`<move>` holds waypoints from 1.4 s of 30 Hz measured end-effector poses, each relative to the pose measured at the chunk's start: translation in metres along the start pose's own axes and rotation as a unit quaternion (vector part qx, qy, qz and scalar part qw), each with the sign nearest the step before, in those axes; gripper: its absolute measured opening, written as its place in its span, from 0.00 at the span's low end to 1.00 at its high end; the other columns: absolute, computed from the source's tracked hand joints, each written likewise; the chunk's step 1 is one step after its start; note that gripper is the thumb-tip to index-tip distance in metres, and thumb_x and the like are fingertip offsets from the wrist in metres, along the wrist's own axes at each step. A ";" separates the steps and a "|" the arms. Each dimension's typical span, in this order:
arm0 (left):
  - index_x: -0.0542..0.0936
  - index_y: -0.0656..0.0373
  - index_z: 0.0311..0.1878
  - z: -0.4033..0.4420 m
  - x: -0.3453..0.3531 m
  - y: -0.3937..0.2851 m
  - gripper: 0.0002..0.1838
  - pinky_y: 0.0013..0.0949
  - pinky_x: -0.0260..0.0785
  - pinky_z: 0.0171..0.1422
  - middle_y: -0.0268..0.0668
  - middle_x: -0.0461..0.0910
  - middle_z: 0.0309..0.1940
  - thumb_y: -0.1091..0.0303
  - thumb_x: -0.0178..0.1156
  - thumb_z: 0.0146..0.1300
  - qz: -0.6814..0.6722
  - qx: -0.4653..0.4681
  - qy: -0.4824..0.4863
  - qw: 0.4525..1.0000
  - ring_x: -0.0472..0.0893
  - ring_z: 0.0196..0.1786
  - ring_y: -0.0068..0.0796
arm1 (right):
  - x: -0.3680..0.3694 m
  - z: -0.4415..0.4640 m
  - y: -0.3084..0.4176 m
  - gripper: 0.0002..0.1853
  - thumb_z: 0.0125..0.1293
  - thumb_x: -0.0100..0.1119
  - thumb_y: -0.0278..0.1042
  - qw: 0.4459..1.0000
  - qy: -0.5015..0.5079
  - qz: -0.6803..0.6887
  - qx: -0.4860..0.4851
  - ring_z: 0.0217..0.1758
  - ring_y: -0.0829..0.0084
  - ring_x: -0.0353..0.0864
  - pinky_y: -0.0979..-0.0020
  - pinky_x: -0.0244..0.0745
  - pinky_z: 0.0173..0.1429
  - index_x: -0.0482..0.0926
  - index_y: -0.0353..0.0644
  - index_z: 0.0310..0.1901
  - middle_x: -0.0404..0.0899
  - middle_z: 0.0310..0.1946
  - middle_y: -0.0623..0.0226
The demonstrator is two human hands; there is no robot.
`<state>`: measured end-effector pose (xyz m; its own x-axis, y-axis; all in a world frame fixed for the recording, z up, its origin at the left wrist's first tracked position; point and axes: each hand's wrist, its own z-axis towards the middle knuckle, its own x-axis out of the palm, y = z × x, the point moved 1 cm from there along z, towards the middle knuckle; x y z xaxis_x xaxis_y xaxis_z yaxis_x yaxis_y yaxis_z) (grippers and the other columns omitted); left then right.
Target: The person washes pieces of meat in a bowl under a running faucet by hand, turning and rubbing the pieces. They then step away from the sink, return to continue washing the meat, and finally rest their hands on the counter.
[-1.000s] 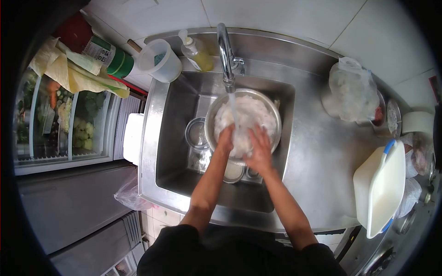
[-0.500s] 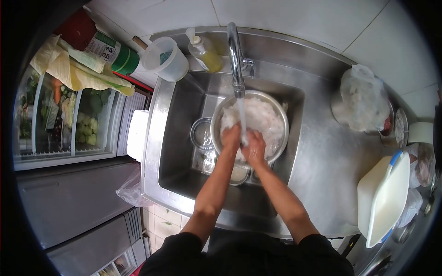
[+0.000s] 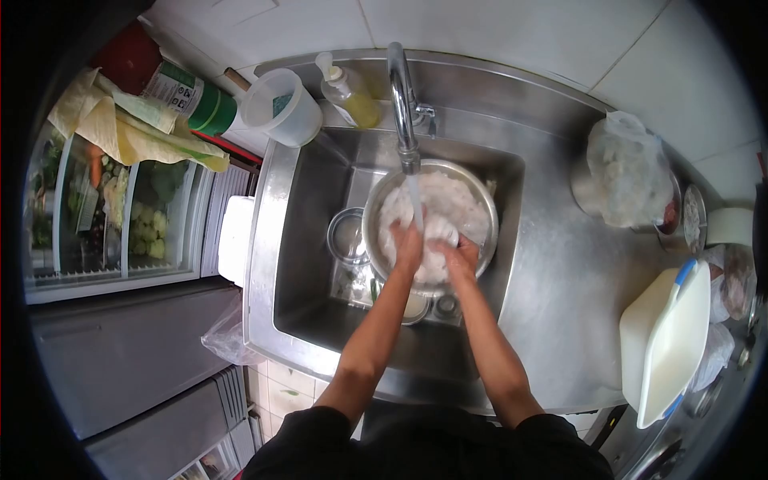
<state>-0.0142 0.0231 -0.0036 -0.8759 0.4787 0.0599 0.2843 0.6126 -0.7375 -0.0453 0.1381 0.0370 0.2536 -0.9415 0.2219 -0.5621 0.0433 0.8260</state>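
Observation:
A round metal bowl [image 3: 491,210] stands in the sink, heaped with soft whitish-pink food pieces [image 3: 448,189] that look like raw meat or fish; the exact kind is unclear. Water from the faucet [image 3: 402,104] runs down into it near my left hand. My left hand [image 3: 408,245] is in the bowl with its fingers curled among the pale pieces; what they grip is hidden. On its right, my right hand [image 3: 462,256] pinches a pale white piece [image 3: 442,231] above the heap.
Smaller metal bowls [image 3: 347,235] lie on the sink floor [image 3: 316,300]. Behind the sink stand a soap bottle [image 3: 354,100] and a white plastic tub [image 3: 282,112]. To the right are a bagged pot [image 3: 628,172] and a cream plastic bin [image 3: 662,344]. A glass-topped fridge [image 3: 120,216] stands left.
My hands have moved apart slightly within the bowl. My right hand has shifted right and now has a pale piece lifted in its fingers. Water still runs.

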 end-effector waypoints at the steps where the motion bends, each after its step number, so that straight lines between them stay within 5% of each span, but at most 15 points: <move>1: 0.59 0.74 0.69 0.005 -0.004 0.002 0.54 0.39 0.67 0.64 0.54 0.67 0.63 0.40 0.70 0.55 -0.003 -0.009 0.003 1.000 0.71 0.63 0.43 | 0.000 -0.001 0.003 0.20 0.47 0.75 0.27 1.000 0.000 0.014 0.006 0.37 0.75 0.83 0.72 0.78 0.43 0.85 0.34 0.44 0.86 0.37 0.65; 5: 0.70 0.70 0.64 0.022 -0.015 0.016 0.45 0.40 0.75 0.56 0.46 0.77 0.55 0.40 0.68 0.57 -0.111 -0.046 0.107 0.987 0.80 0.54 0.38 | -0.003 0.000 0.006 0.20 0.51 0.76 0.35 1.000 -0.010 0.022 0.017 0.38 0.74 0.83 0.71 0.78 0.45 0.85 0.33 0.44 0.86 0.38 0.63; 8: 0.74 0.69 0.60 0.034 -0.014 0.027 0.40 0.39 0.78 0.50 0.45 0.79 0.51 0.41 0.67 0.59 -0.097 -0.059 0.025 0.993 0.82 0.47 0.38 | -0.002 -0.001 0.007 0.22 0.56 0.75 0.43 0.999 -0.022 -0.031 0.016 0.38 0.74 0.82 0.72 0.77 0.46 0.85 0.33 0.45 0.85 0.38 0.63; 12: 0.63 0.80 0.68 0.063 -0.026 0.052 0.57 0.37 0.68 0.67 0.54 0.69 0.65 0.35 0.68 0.52 -0.128 -0.036 0.042 0.990 0.73 0.63 0.42 | -0.003 0.009 -0.005 0.25 0.59 0.72 0.49 0.998 -0.016 -0.055 0.003 0.42 0.75 0.80 0.73 0.74 0.50 0.84 0.33 0.47 0.84 0.40 0.65; 16: 0.60 0.81 0.68 0.050 -0.032 0.043 0.60 0.38 0.67 0.68 0.56 0.67 0.67 0.35 0.71 0.50 -0.105 -0.046 0.000 0.993 0.72 0.65 0.44 | -0.003 0.019 -0.024 0.26 0.60 0.71 0.47 0.999 0.003 -0.001 -0.055 0.47 0.75 0.79 0.73 0.73 0.53 0.81 0.35 0.53 0.84 0.44 0.65; 22: 0.59 0.81 0.69 0.026 -0.035 0.038 0.61 0.38 0.67 0.68 0.57 0.65 0.68 0.41 0.76 0.47 -0.060 -0.030 -0.064 0.996 0.70 0.66 0.46 | -0.012 0.016 -0.019 0.29 0.56 0.73 0.38 0.997 0.027 -0.049 0.043 0.47 0.72 0.81 0.70 0.77 0.51 0.78 0.35 0.57 0.83 0.48 0.62; 28: 0.58 0.80 0.70 0.013 -0.035 0.035 0.62 0.38 0.61 0.72 0.58 0.62 0.69 0.40 0.76 0.45 0.009 0.042 -0.056 0.998 0.67 0.69 0.46 | -0.006 0.016 -0.001 0.27 0.54 0.75 0.42 0.986 -0.036 -0.146 0.070 0.42 0.71 0.82 0.69 0.77 0.47 0.80 0.32 0.50 0.84 0.42 0.59; 31: 0.57 0.79 0.70 0.003 -0.031 0.029 0.63 0.38 0.57 0.74 0.59 0.61 0.70 0.39 0.75 0.44 0.045 0.058 -0.074 0.995 0.65 0.71 0.47 | 0.003 0.019 -0.015 0.20 0.56 0.75 0.44 0.994 -0.076 -0.074 0.000 0.37 0.73 0.80 0.70 0.75 0.40 0.81 0.35 0.41 0.83 0.34 0.64; 37: 0.59 0.78 0.70 0.008 -0.037 0.036 0.60 0.38 0.55 0.75 0.58 0.62 0.70 0.41 0.75 0.46 0.013 0.045 -0.065 0.997 0.65 0.71 0.46 | 0.007 0.019 -0.030 0.15 0.65 0.67 0.43 0.957 -0.131 -0.236 -0.108 0.24 0.77 0.71 0.71 0.69 0.30 0.78 0.39 0.30 0.74 0.19 0.70; 40: 0.64 0.77 0.67 -0.026 -0.032 0.006 0.52 0.37 0.60 0.72 0.56 0.68 0.65 0.45 0.73 0.51 -0.013 0.047 -0.020 0.999 0.69 0.67 0.44 | 0.009 0.025 -0.045 0.16 0.65 0.65 0.44 0.959 -0.125 -0.226 -0.119 0.26 0.77 0.71 0.68 0.70 0.33 0.78 0.38 0.30 0.74 0.19 0.67; 42: 0.64 0.76 0.67 -0.035 -0.033 -0.003 0.47 0.38 0.67 0.66 0.54 0.72 0.61 0.52 0.73 0.52 -0.039 0.025 0.014 0.999 0.74 0.61 0.43 | 0.011 0.021 -0.029 0.18 0.63 0.66 0.48 0.944 -0.112 -0.296 -0.097 0.28 0.67 0.77 0.65 0.73 0.37 0.79 0.37 0.36 0.79 0.25 0.55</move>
<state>0.0271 0.0273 0.0204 -0.8830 0.4488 0.1375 0.1953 0.6177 -0.7618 -0.0428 0.1198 0.0042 0.2939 -0.8655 -0.4056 -0.2132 -0.4731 0.8548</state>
